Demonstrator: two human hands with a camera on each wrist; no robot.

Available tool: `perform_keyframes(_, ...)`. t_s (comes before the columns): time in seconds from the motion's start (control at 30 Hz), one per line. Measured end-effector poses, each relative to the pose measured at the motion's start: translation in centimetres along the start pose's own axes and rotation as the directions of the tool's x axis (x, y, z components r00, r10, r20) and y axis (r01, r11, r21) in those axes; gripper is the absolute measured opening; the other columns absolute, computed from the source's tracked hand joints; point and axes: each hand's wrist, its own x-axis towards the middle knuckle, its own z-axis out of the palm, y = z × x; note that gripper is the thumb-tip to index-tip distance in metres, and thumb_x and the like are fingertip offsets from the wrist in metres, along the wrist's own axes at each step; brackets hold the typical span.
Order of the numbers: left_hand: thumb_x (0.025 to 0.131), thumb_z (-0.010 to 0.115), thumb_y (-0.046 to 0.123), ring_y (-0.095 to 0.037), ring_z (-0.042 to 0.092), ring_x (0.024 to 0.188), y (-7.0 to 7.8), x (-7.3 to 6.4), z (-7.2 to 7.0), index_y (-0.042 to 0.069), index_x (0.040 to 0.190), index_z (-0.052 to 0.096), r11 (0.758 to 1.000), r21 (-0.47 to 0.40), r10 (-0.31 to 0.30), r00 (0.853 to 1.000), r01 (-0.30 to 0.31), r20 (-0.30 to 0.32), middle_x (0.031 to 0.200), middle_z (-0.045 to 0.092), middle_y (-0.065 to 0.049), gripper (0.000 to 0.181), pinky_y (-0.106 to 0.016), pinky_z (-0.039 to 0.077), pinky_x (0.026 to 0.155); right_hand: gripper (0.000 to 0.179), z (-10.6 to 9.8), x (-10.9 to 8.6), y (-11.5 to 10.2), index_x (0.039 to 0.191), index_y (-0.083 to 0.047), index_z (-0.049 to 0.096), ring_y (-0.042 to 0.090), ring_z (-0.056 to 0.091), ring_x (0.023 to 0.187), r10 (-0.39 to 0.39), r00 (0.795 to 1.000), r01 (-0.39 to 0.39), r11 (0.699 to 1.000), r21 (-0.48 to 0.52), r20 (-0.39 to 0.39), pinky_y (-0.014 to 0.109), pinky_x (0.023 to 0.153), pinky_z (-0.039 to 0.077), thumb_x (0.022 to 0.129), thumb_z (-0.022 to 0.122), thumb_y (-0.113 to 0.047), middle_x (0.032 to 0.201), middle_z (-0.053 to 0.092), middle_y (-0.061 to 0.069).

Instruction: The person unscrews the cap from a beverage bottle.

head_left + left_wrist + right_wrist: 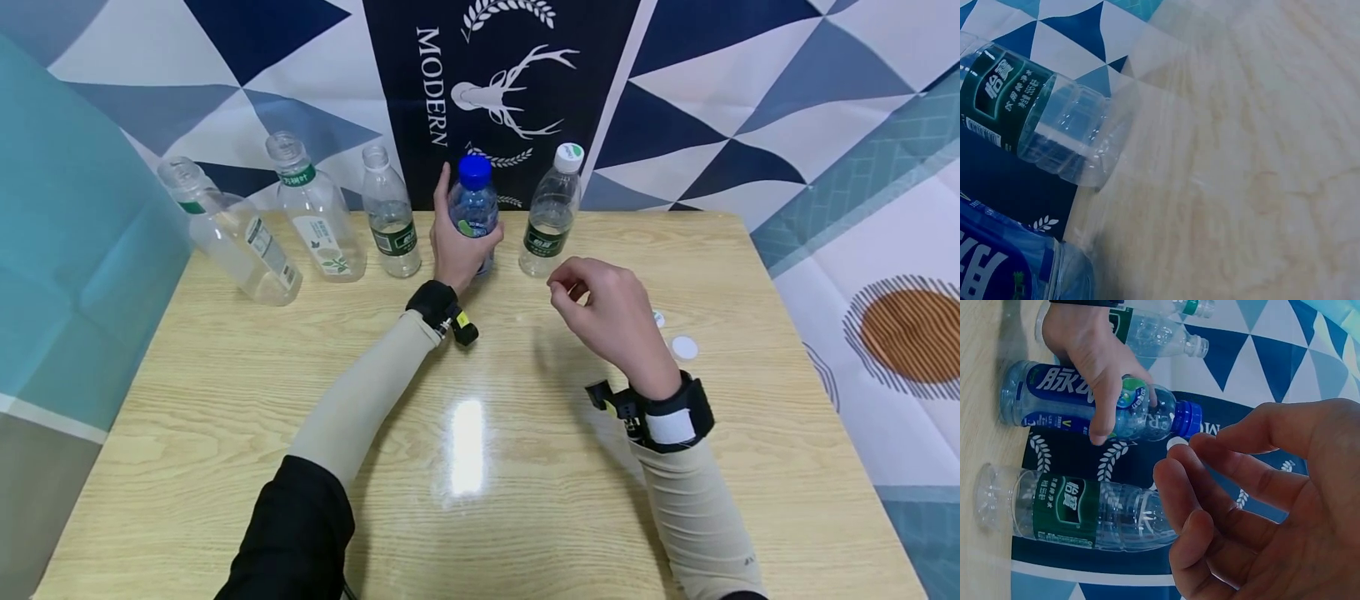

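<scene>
My left hand [459,258] grips a blue-labelled drink bottle [1054,387] with a blue cap [475,172], upright on the table. In the right wrist view its thumb lies across the bottle's front. My right hand [609,312] hovers over the table with loosely bent fingers and nothing visible between them. Just beyond it stands a clear water bottle [551,212] with a green label and white cap [569,157]. To the left of the held bottle stands another green-labelled bottle [392,212], uncapped. The left wrist view shows the blue bottle [997,256] only in part.
Two more clear, uncapped bottles stand at the back left: a white-labelled one [322,225] and an outermost one [243,246]. White round caps [684,347] lie right of my right hand. A patterned backdrop [510,83] rises behind the wooden table [300,367].
</scene>
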Motion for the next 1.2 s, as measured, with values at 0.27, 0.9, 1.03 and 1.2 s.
perform_keyframes(0.27, 0.065, 0.079, 0.029, -0.008, 0.054, 0.101, -2.1, 1.0, -0.1, 0.022, 0.135, 0.044, 0.988, 0.132, -0.084, 0.994, 0.074, 0.068, 0.119, 0.058, 0.003, 0.078, -0.024, 0.044, 0.082, 0.013, 0.2, 0.1, -0.2, 0.088, -0.012, 0.069, 0.01, 0.056, 0.07, 0.004, 1.0, -0.004, 1.0, 0.001, 0.014, 0.028, 0.055, 0.04, 0.087, 0.057, -0.015, 0.078, 0.061, -0.006)
perform_keyframes(0.9, 0.054, 0.08, 0.049, -0.009, 0.055, 0.074, 4.4, -3.7, -5.0, 0.024, 0.134, 0.047, 0.869, 0.471, -0.12, 0.86, -0.15, 0.495, 0.095, 0.061, 0.005, 0.09, -0.027, 0.045, 0.059, 0.044, 0.7, 0.3, -0.4, 0.116, -0.007, 0.06, 0.012, 0.056, 0.066, 0.113, 0.994, -0.112, 0.992, 0.061, -0.009, 0.032, 0.058, 0.041, 0.093, 0.054, -0.043, 0.075, 0.061, -0.003)
perform_keyframes(1.03, 0.052, 0.078, 0.054, -0.007, 0.054, 0.073, 6.0, -5.3, -5.7, 0.027, 0.132, 0.048, 0.822, 0.512, -0.08, 0.838, -0.251, 0.54, 0.093, 0.061, 0.009, 0.089, -0.026, 0.042, 0.055, 0.053, 0.7, 0.3, -0.6, 0.122, -0.006, 0.056, 0.013, 0.056, 0.066, 0.137, 0.99, -0.137, 0.988, 0.077, 0.014, 0.033, 0.055, 0.041, 0.094, 0.048, -0.05, 0.076, 0.06, -0.001)
perform_keyframes(1.2, 0.053, 0.075, 0.054, -0.005, 0.053, 0.075, 7.0, -7.0, -5.9, 0.027, 0.13, 0.05, 0.741, 0.543, -0.004, 0.805, -0.396, 0.593, 0.097, 0.061, 0.011, 0.086, -0.026, 0.042, 0.054, 0.052, 1.0, 0.1, -1.0, 0.114, -0.007, 0.058, 0.017, 0.05, 0.059, 0.135, 0.99, -0.136, 0.99, 0.02, 0.034, 0.034, 0.049, 0.037, 0.095, 0.042, -0.053, 0.071, 0.055, 0.0)
